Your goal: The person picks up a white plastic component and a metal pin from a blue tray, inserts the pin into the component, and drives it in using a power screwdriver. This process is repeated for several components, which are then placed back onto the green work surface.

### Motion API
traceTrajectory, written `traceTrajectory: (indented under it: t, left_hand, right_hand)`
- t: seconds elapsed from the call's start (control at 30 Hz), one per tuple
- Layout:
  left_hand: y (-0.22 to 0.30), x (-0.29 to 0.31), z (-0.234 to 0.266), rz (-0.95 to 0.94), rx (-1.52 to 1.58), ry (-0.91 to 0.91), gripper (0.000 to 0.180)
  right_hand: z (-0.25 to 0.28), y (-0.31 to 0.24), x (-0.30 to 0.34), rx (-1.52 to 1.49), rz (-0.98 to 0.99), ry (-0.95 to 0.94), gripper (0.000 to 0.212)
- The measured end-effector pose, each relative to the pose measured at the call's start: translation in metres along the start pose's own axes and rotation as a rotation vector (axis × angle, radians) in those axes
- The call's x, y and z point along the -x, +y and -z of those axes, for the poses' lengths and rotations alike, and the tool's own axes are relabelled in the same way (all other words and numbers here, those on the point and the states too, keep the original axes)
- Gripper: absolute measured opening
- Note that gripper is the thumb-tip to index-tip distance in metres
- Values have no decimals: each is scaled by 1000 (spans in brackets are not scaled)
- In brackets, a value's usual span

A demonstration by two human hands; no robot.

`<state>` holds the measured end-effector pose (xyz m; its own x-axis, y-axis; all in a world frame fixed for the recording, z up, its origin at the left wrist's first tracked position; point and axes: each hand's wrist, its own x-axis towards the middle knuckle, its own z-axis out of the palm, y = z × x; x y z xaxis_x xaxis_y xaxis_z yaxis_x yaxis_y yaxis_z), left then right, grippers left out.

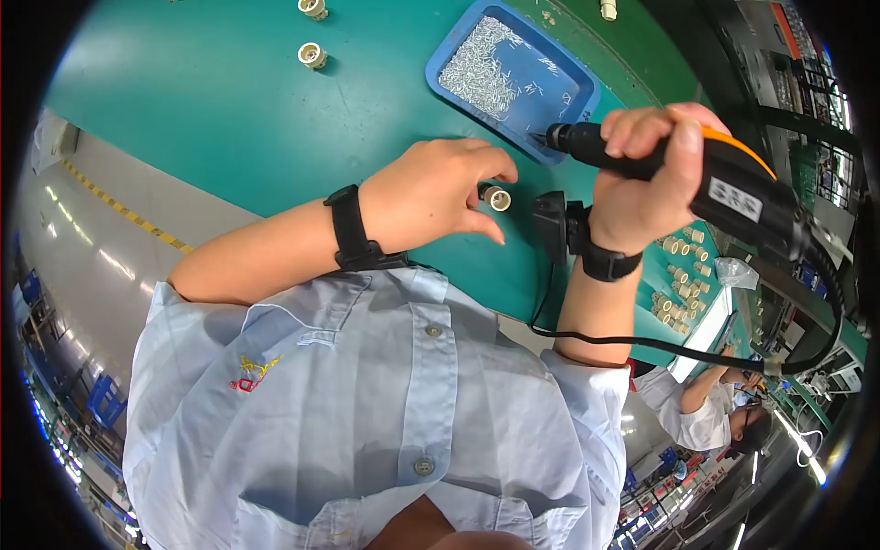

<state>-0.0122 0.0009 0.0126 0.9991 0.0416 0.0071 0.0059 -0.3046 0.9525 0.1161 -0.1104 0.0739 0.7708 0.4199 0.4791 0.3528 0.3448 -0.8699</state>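
My right hand (pixel 655 170) is wrapped round a black electric screwdriver (pixel 742 199) with an orange stripe and a cable. Its tip points into the near right corner of a blue tray (pixel 437 81), beside a pile of small silver screws (pixel 481 73). To the left of it, my left hand (pixel 445 191) reaches over the green table, thumb and index finger apart. Between them stands a small cream cylindrical socket-like part (pixel 498 198); the fingers curve around it without a visible grip. Whether the hidden fingers touch it, I cannot tell.
Two similar cream parts (pixel 313 56) stand at the far left of the green table (pixel 211 119). Several more (pixel 678 275) are grouped at the right, near a clear plastic bag (pixel 736 273). A black cable (pixel 660 344) loops past my right forearm. Another person (pixel 701 403) works at lower right.
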Motion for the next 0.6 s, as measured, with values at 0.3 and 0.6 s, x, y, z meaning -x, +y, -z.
traceTrajectory:
  t: [0.3,0.6]
  left_hand:
    - [-2,-17,13,-310,-243,267,21]
    - [5,-7,9,-320,-48,168,18]
  right_hand:
    - [3,-50,12,-186,108,-212,28]
    - [-5,-78,31,-221,143,-202,28]
